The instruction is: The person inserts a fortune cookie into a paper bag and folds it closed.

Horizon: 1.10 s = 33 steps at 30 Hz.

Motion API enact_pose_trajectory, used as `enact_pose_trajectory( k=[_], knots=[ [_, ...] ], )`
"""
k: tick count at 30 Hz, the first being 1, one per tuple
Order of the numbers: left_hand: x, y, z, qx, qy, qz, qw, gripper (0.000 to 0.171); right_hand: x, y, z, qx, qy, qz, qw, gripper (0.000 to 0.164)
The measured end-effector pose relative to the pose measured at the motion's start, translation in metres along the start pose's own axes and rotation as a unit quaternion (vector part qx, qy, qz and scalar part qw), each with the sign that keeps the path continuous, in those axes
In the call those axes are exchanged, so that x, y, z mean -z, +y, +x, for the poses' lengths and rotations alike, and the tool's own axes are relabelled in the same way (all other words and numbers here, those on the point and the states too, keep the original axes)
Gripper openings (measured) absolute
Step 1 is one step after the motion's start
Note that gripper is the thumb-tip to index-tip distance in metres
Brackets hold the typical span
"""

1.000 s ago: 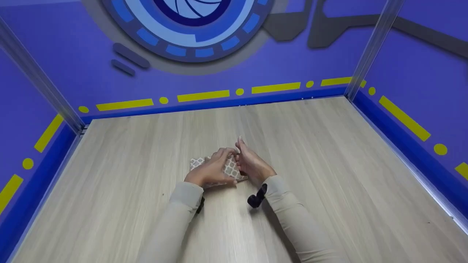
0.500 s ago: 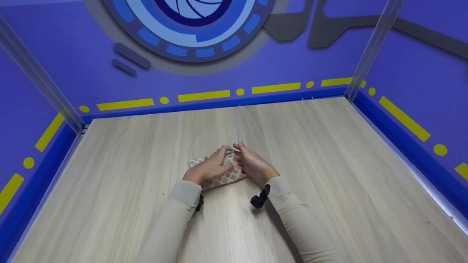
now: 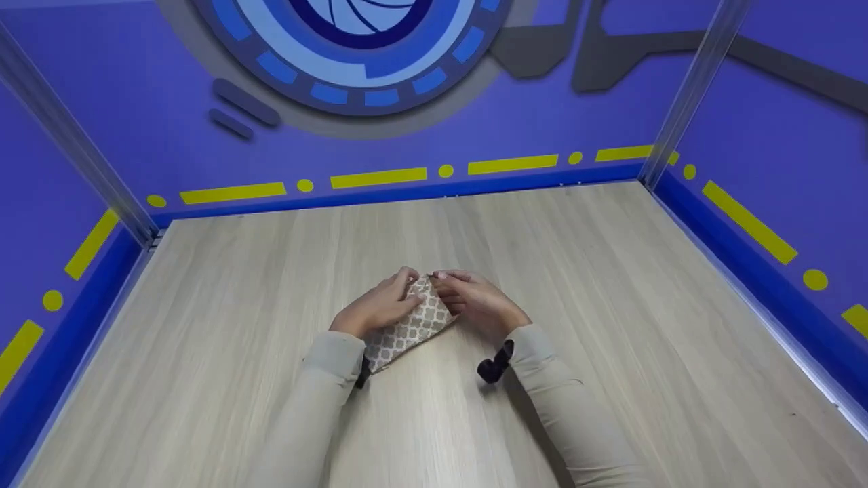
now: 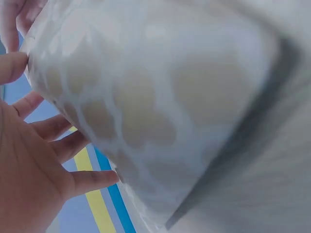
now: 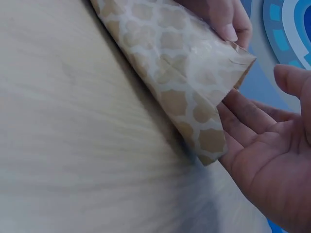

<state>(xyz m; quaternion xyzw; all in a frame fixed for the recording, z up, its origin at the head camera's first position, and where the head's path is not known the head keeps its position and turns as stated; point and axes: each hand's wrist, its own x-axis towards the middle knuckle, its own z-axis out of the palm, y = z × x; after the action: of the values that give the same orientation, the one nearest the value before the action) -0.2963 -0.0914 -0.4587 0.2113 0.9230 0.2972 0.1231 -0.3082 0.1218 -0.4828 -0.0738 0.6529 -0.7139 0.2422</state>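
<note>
A paper bag [image 3: 410,329] with a beige and white lattice print is tilted between the two hands, its mouth facing right. My left hand [image 3: 376,305] holds it at the far edge, thumb on the printed face and fingers behind. In the right wrist view, the left thumb presses near the bag's [image 5: 170,63] upper corner. My right hand [image 3: 481,298] is at the mouth. Its fingers lie extended against or inside the opening, partly hidden by the paper, and its thumb stands apart from the bag in the right wrist view. What the bag contains cannot be seen.
A pale wood-grain table [image 3: 610,339] spreads around the hands. Blue-purple panels [image 3: 339,156] with yellow dashes enclose its back and sides, with metal posts [image 3: 685,102] at the corners. A small black wrist camera [image 3: 495,366] sits below the right cuff.
The bag has turned, with its near-left corner swinging toward me and more of its printed face showing. The left hand has shifted slightly left, the right wrist slightly right.
</note>
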Motion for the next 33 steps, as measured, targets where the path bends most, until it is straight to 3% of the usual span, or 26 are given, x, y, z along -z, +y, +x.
enact_pose_trajectory(
  k=[8, 12, 19, 24, 33],
  knots=[
    [0.0, -0.004, -0.001, 0.034, 0.028, 0.003, 0.999, 0.057, 0.016, -0.003, -0.008, 0.022, 0.012, -0.013, 1.0, 0.047],
    [-0.001, -0.005, -0.001, 0.028, 0.047, -0.01, 0.9985, 0.06, 0.023, -0.004, -0.01, 0.026, 0.047, -0.015, 0.998, 0.046],
    [0.0, -0.005, 0.0, 0.019, 0.071, -0.052, 0.9959, 0.069, 0.031, -0.009, -0.015, 0.014, 0.102, -0.069, 0.992, 0.048],
    [0.002, -0.002, 0.0, 0.024, 0.098, -0.093, 0.9906, 0.077, 0.034, -0.014, -0.017, 0.006, 0.097, -0.091, 0.991, 0.053],
    [0.004, 0.008, 0.0, 0.034, 0.141, -0.119, 0.9823, 0.089, 0.028, -0.025, -0.021, 0.052, 0.06, -0.097, 0.992, 0.059]
  ],
)
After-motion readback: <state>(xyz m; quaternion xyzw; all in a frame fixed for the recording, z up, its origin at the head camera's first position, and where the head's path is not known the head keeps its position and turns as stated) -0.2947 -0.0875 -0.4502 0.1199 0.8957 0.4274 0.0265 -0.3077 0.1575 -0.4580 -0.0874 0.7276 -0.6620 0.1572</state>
